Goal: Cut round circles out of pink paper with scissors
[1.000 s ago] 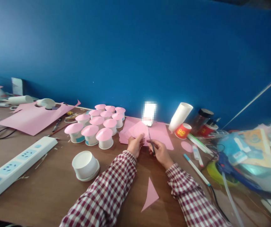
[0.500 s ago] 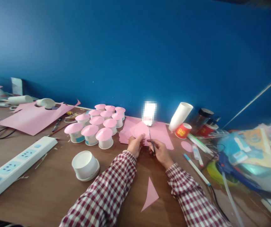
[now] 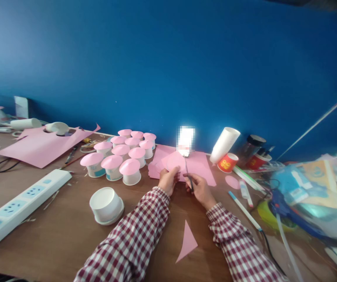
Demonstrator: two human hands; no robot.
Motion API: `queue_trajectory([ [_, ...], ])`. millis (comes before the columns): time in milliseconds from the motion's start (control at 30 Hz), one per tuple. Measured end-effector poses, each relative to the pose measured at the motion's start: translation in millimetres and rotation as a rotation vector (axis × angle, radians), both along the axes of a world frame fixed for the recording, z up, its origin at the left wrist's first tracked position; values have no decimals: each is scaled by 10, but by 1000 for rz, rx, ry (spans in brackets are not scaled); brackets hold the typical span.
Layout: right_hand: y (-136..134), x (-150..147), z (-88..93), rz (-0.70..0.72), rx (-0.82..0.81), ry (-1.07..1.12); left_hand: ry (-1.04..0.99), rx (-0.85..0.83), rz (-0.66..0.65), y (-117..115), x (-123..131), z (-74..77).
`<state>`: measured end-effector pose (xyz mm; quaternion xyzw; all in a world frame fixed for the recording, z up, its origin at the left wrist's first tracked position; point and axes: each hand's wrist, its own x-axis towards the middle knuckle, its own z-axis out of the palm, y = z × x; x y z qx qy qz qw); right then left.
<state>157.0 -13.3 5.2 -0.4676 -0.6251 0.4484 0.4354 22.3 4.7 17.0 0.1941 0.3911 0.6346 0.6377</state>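
My left hand (image 3: pixel 168 179) pinches the near edge of a piece of pink paper (image 3: pixel 174 161), its thumb on top. In my right hand (image 3: pixel 201 188) is a pair of scissors (image 3: pixel 186 169), fingers closed round the dark handles and the thin blades pointing away from me at the paper's right side. Beneath and behind both hands lies a stack of pink sheets (image 3: pixel 205 168). A curved pink offcut (image 3: pixel 187 243) rests on the table between my forearms.
Left of my hands stand several paper cups with pink cone tops (image 3: pixel 129 167). Nearer are an upturned white bowl (image 3: pixel 105 204) and a power strip (image 3: pixel 29 205). At right are a red cup (image 3: pixel 227 162), a white marker (image 3: pixel 244 210) and a blue glue gun (image 3: pixel 296 219).
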Motion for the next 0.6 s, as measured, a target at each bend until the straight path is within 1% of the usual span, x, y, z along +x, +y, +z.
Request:
queue_trajectory([
  [267,-7,-7,13,-7,-2,-9,-13,-11,18,12,8,-8],
  [467,-16,-15,9,29,-12,-14,2,-46,93,22,14,-21],
  [600,-12,-14,4,33,-32,-5,25,-42,95,23,22,-34],
])
